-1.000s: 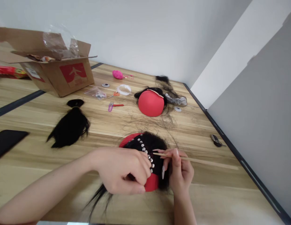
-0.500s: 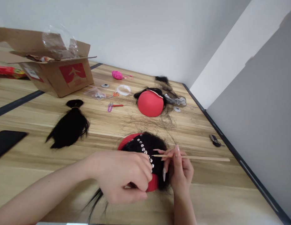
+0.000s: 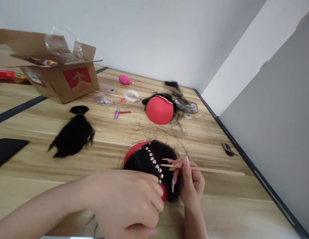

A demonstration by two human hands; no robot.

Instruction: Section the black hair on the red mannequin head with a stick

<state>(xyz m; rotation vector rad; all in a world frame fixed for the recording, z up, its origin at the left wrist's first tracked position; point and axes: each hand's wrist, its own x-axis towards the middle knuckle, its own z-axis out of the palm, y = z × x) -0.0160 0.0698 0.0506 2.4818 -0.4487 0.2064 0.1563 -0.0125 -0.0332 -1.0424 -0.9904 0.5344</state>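
A: Right hand (image 3: 191, 177)?
B: One; fingers pinched round a wooden stick (image 3: 219, 171), tip at a row of silver studs (image 3: 160, 170).
A: Studs, location?
B: Across black hair (image 3: 166, 152) on a red dome (image 3: 134, 149), upon the desk (image 3: 109, 142).
A: Left hand (image 3: 129, 199)?
B: One; curled, knuckles up, over the dome's near side; whether it grips anything cannot be seen.

Soft, diffuse light casts faint, blurry shadows.

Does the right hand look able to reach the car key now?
Probably yes: nothing visible stands between the right hand and the car key, though that hand holds a thin wooden stick.
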